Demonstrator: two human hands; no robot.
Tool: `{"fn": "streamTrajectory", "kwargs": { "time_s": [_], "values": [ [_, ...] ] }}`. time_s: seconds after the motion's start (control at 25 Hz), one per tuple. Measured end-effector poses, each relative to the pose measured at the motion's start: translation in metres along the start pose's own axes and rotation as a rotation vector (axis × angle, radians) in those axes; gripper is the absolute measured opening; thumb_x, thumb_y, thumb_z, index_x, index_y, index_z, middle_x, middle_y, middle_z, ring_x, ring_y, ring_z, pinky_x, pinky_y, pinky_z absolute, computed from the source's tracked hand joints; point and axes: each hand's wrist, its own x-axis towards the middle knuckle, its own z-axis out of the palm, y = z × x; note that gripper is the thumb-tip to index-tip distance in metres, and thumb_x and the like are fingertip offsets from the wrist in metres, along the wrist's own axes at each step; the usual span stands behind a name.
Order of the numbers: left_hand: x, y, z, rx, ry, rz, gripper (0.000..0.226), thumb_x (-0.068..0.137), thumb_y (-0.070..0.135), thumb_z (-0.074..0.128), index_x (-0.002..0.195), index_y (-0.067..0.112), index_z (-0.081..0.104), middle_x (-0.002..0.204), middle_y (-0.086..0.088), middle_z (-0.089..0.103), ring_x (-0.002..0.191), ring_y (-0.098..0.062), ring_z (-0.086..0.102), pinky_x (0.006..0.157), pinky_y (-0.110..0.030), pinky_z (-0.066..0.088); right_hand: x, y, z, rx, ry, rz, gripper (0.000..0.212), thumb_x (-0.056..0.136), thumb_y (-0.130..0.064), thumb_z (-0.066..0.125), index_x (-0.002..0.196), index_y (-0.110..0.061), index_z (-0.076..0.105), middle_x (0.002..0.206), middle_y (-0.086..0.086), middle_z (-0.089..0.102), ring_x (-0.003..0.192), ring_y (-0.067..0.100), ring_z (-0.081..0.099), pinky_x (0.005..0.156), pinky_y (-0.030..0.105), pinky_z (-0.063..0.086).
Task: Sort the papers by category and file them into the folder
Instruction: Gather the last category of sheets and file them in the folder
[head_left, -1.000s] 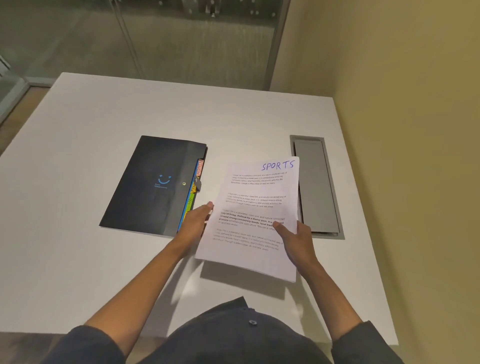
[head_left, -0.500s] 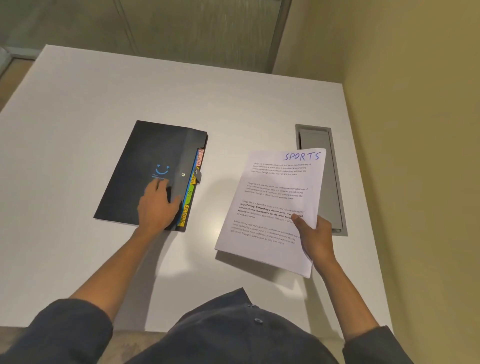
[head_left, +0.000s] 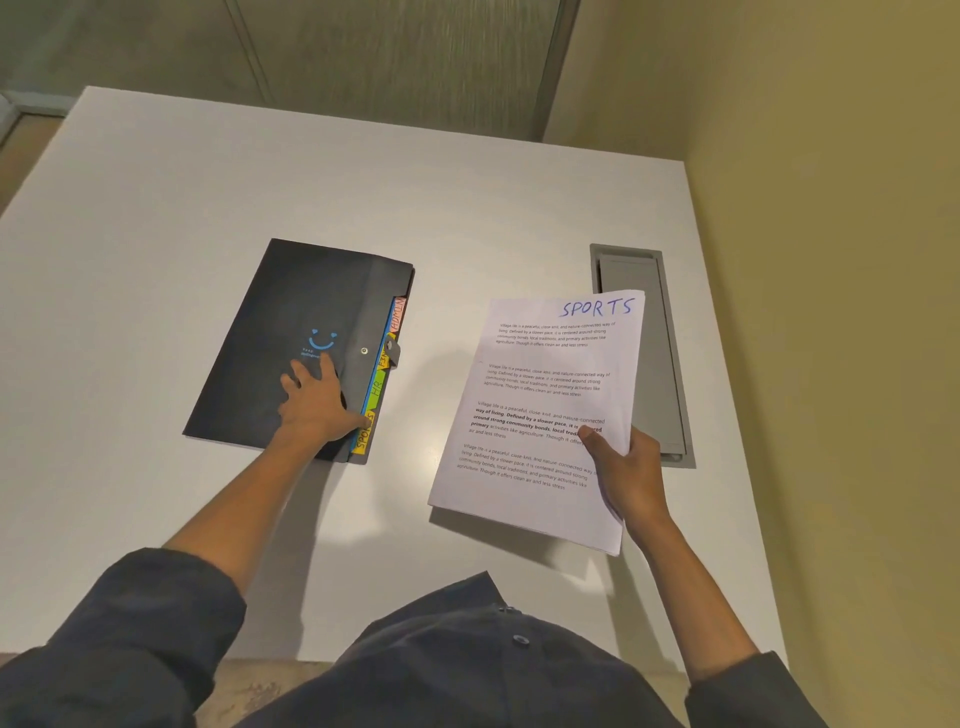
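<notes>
The papers (head_left: 545, 410) are a thin stack with "SPORTS" handwritten at the top, held above the desk (head_left: 156, 260) toward its right side, partly over a grey cable hatch (head_left: 670, 364) set into the desk near the right edge. The right hand (head_left: 628, 467) pinches the stack at its lower right edge, thumb on top and fingers underneath, so that grip is closed on the papers. The dark folder (head_left: 291, 332) lies closed toward the middle of the desk, its snap strap (head_left: 392, 353) apparently fastened, with coloured tabs along its right edge reading ADMIN, HR and SPORTS. The left hand (head_left: 319, 400) rests flat on the cover with fingers spread, holding nothing, its thumb at the yellow SPORTS tab (head_left: 365, 434).

The step in hand looks like opening the folder to the matching section. To do it well, release the strap first, then lift the cover from the tabbed edge while keeping the folder from sliding. The stack is held by one edge only and may sag or fan, so bring it in level and square, leading with one long edge into the SPORTS pocket.
</notes>
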Motion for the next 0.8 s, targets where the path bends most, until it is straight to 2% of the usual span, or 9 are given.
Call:
{"fn": "streamTrajectory", "kwargs": {
  "time_s": [0.12, 0.24, 0.36, 0.44, 0.56, 0.6, 0.68, 0.76, 0.8],
  "values": [
    [-0.003, -0.001, -0.002, 0.016, 0.001, 0.040, 0.112, 0.072, 0.046, 0.077, 0.149, 0.014, 0.002, 0.157, -0.023, -0.005, 0.142, -0.048, 0.002, 0.107, -0.060, 0.029, -0.002, 0.001, 0.001, 0.015, -0.016, 0.002, 0.019, 0.094, -0.015, 0.063, 0.113, -0.013, 0.069, 0.102, -0.006, 0.074, 0.090, 0.006, 0.071, 0.069, 0.014, 0.054],
    [-0.012, 0.003, 0.003, 0.146, 0.050, 0.069, 0.108, 0.076, 0.054, 0.068, 0.149, 0.014, -0.001, 0.157, -0.024, -0.001, 0.141, -0.050, 0.009, 0.104, -0.057, 0.036, -0.003, 0.002, 0.003, 0.035, -0.030, 0.009, 0.019, 0.095, -0.013, 0.063, 0.113, -0.013, 0.068, 0.101, -0.007, 0.074, 0.088, 0.003, 0.071, 0.064, 0.011, 0.053],
    [-0.018, 0.010, 0.008, 0.253, 0.083, 0.090, 0.095, 0.084, 0.047, 0.058, 0.150, 0.016, -0.003, 0.154, -0.030, 0.009, 0.138, -0.052, 0.020, 0.103, -0.051, 0.039, -0.003, 0.002, 0.005, 0.034, -0.038, 0.007, 0.022, 0.095, -0.015, 0.063, 0.116, -0.011, 0.068, 0.104, -0.002, 0.074, 0.092, 0.012, 0.072, 0.067, 0.015, 0.054],
    [-0.019, 0.015, 0.006, 0.309, 0.104, 0.146, 0.093, 0.088, 0.041, 0.055, 0.149, 0.017, -0.010, 0.149, -0.034, 0.022, 0.127, -0.050, 0.041, 0.100, -0.049, 0.043, -0.005, 0.002, 0.005, 0.049, -0.041, 0.004, 0.024, 0.094, -0.016, 0.063, 0.118, -0.011, 0.067, 0.106, -0.002, 0.074, 0.094, 0.015, 0.072, 0.070, 0.019, 0.055],
    [-0.020, 0.016, -0.006, 0.378, 0.098, 0.294, 0.090, 0.092, 0.028, 0.051, 0.147, 0.028, -0.020, 0.145, -0.031, 0.032, 0.096, -0.038, 0.064, 0.078, -0.042, 0.054, -0.006, 0.002, 0.005, 0.077, -0.053, -0.007, 0.024, 0.095, -0.016, 0.063, 0.118, -0.013, 0.067, 0.107, -0.003, 0.075, 0.096, 0.015, 0.072, 0.077, 0.026, 0.056],
    [-0.022, 0.014, -0.012, 0.405, 0.083, 0.325, 0.084, 0.094, 0.025, 0.048, 0.148, 0.032, -0.015, 0.147, -0.030, 0.030, 0.093, -0.037, 0.065, 0.074, -0.040, 0.054, -0.006, 0.002, 0.005, 0.081, -0.055, -0.010, 0.023, 0.095, -0.016, 0.063, 0.117, -0.013, 0.068, 0.107, -0.004, 0.075, 0.095, 0.014, 0.072, 0.078, 0.027, 0.056],
    [-0.025, 0.010, -0.023, 0.449, 0.084, 0.340, 0.060, 0.095, 0.026, 0.043, 0.149, 0.029, 0.016, 0.150, -0.026, 0.027, 0.098, -0.038, 0.063, 0.080, -0.041, 0.055, -0.007, 0.003, 0.004, 0.083, -0.062, -0.019, 0.021, 0.095, -0.015, 0.062, 0.116, -0.015, 0.068, 0.106, -0.005, 0.075, 0.094, 0.011, 0.073, 0.076, 0.022, 0.056],
    [-0.030, 0.006, -0.029, 0.456, 0.109, 0.310, 0.035, 0.097, 0.032, 0.039, 0.126, 0.017, 0.050, 0.147, -0.020, 0.035, 0.098, -0.035, 0.063, 0.083, -0.042, 0.055, -0.007, 0.003, 0.004, 0.089, -0.070, -0.030, 0.023, 0.095, -0.014, 0.062, 0.118, -0.013, 0.068, 0.107, -0.005, 0.075, 0.094, 0.010, 0.072, 0.073, 0.018, 0.056],
    [-0.033, 0.004, -0.030, 0.456, 0.119, 0.303, 0.033, 0.096, 0.035, 0.039, 0.115, 0.015, 0.056, 0.146, -0.018, 0.037, 0.095, -0.033, 0.064, 0.081, -0.040, 0.055, -0.007, 0.003, 0.005, 0.089, -0.072, -0.034, 0.024, 0.095, -0.014, 0.062, 0.119, -0.012, 0.067, 0.107, -0.005, 0.075, 0.094, 0.010, 0.072, 0.072, 0.017, 0.055]
  ]
}}
